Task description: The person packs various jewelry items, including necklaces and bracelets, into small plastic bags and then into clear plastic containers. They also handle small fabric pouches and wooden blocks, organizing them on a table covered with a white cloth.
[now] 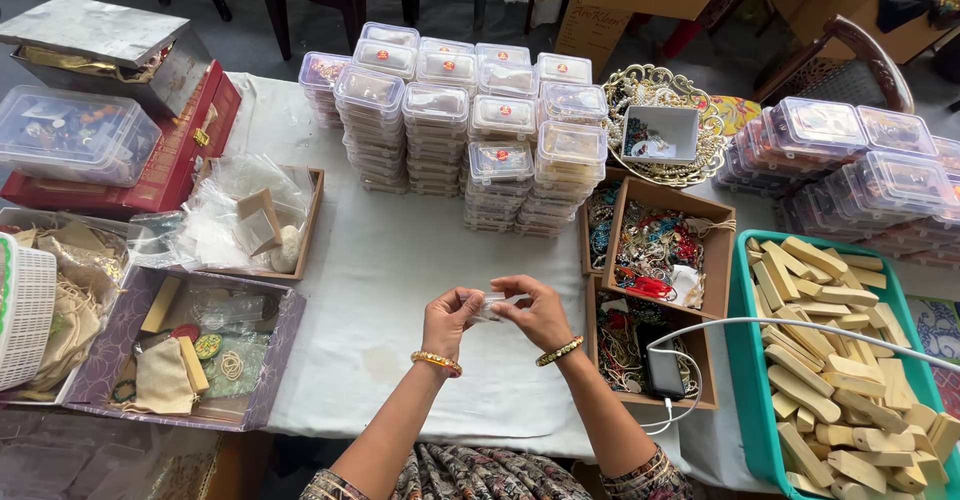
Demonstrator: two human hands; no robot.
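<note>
Both hands up over the white cloth (pixel 400 260), mid-table, working one small clear packet (pixel 492 307) between them. My left hand (pixel 448 320) pinches its left end, fingers curled shut on it; my right hand (pixel 535 312) pinches the other end from above, thumb and forefinger closed, the remaining fingers bent loosely. The hands sit close together, nearly touching, with the packet bridging them just above the cloth. Contents too small to tell; it reads as thin plastic, pale. I judge this as the handling step on a single packet, opening or sealing it, which of the two I cannot tell from here. Next move, as I read it, calls for a fine two-finger grip and a steady hold on one end, since thin film slips and crumples easily. Around me: stacks of lidded clear tubs (pixel 460 120) at the far edge of the cloth, cardboard trays of mixed beads (pixel 655 250) just right of the right hand, a green crate (pixel 750 360) of wooden pieces beyond those, a purple box (pixel 120 330) of oddments to the left.
</note>
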